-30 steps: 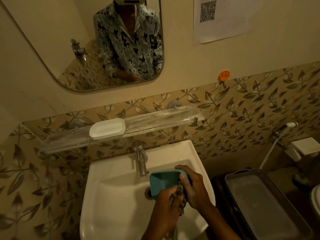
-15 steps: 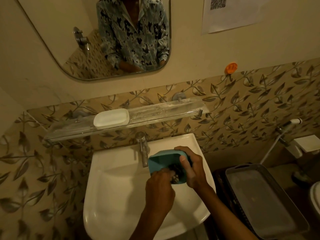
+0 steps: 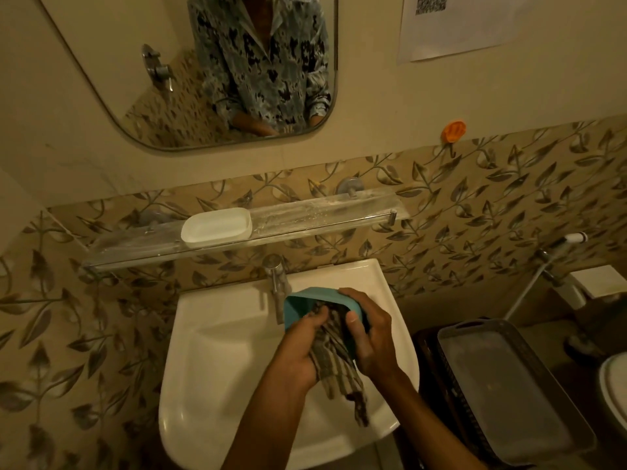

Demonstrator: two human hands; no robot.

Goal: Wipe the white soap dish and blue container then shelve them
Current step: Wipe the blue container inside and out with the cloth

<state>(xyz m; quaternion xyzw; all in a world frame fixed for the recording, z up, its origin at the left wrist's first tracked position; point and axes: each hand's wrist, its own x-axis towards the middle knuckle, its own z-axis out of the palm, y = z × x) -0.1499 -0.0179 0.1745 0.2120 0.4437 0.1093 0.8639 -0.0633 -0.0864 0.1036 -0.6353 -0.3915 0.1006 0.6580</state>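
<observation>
Over the white sink (image 3: 217, 361) my right hand (image 3: 371, 334) grips the blue container (image 3: 305, 301) by its right rim, thumb inside. My left hand (image 3: 302, 354) holds a striped cloth (image 3: 334, 364) bunched in its fingers and pushes it into the container's hollow; the cloth's tail hangs down toward the basin. The white soap dish (image 3: 217, 227) sits on the glass shelf (image 3: 322, 215) above the tap, left of the shelf's middle.
A chrome tap (image 3: 278, 276) stands just left of the container. A mirror (image 3: 203, 79) hangs above the shelf. At the right are a grey tray (image 3: 502, 388) on a dark crate, a hand sprayer (image 3: 573, 237) and an orange wall hook (image 3: 454, 130).
My left hand has drawn back toward me with the cloth, so more cloth shows hanging out of the container. The container has tilted slightly and stays over the sink.
</observation>
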